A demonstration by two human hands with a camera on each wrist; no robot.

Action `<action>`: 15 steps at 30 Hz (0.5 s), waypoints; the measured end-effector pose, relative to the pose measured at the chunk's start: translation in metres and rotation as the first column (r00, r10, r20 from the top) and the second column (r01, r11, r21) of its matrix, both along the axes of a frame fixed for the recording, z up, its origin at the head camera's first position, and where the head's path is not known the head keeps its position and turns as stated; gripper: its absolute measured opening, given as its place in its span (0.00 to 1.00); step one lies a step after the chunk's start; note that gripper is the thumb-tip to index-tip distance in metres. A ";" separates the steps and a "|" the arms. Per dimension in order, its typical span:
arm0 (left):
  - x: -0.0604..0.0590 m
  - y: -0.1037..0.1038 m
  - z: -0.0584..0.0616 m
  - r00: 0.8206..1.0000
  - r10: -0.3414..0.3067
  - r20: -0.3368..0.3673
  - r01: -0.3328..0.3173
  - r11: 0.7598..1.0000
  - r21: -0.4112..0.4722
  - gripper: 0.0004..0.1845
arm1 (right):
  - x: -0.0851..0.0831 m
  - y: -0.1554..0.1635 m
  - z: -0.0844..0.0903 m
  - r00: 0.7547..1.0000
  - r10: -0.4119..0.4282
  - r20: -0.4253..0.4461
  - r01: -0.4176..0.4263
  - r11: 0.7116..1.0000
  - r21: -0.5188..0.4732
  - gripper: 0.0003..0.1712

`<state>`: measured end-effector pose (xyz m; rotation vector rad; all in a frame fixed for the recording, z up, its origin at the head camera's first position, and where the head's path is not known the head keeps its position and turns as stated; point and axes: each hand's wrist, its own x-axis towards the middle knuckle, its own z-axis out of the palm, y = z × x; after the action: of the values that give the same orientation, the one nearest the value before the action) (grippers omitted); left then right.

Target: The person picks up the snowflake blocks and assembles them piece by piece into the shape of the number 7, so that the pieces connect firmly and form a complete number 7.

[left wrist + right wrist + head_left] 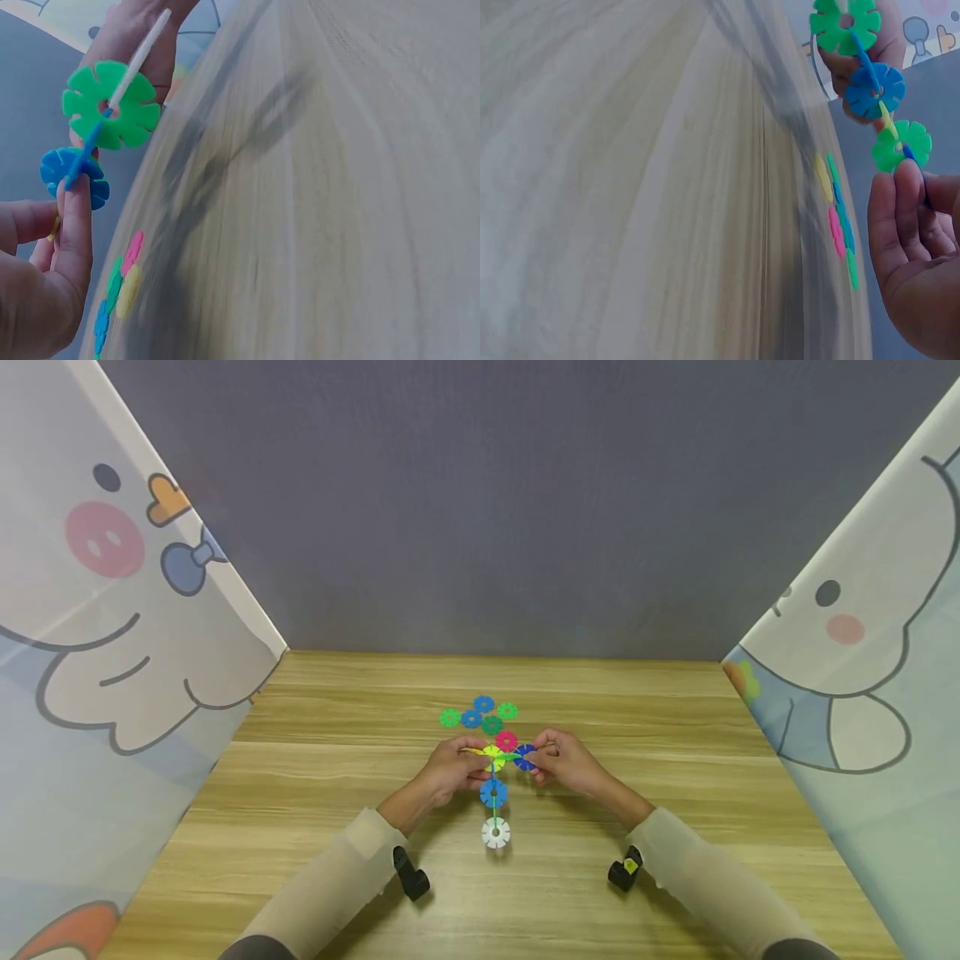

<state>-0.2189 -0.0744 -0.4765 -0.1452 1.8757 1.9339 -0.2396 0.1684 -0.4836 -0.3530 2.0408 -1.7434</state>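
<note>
Both hands hold a toy made of slotted plastic discs (495,772) just above the wooden table (675,793). The left hand (450,770) pinches its left end, fingers (75,225) curled round a blue disc (73,176). The right hand (564,762) pinches the right end, fingers (900,217) closed on a dark blue disc (525,757). A white disc (496,832) hangs at the toy's near end. Just beyond the toy, 5 loose discs (480,714) lie flat on the table.
</note>
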 end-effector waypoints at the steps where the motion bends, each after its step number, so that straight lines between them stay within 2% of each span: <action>1: 0.000 0.000 -0.001 1.000 0.001 0.004 -0.001 1.000 0.001 0.18 | 0.000 0.000 0.000 1.000 0.001 0.000 -0.001 1.000 -0.006 0.08; 10: -0.002 0.002 -0.003 1.000 0.023 0.001 -0.023 1.000 0.000 0.17 | 0.001 -0.003 0.001 1.000 -0.031 0.003 0.031 0.999 -0.011 0.06; 15: -0.004 -0.002 -0.002 1.000 0.012 -0.001 -0.012 1.000 -0.009 0.18 | 0.000 -0.010 0.002 0.999 -0.048 0.009 0.047 0.999 0.008 0.07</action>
<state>-0.2225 -0.0763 -0.4788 -0.1592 1.8890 1.9336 -0.2392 0.1587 -0.4819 -0.2955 2.0650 -1.7608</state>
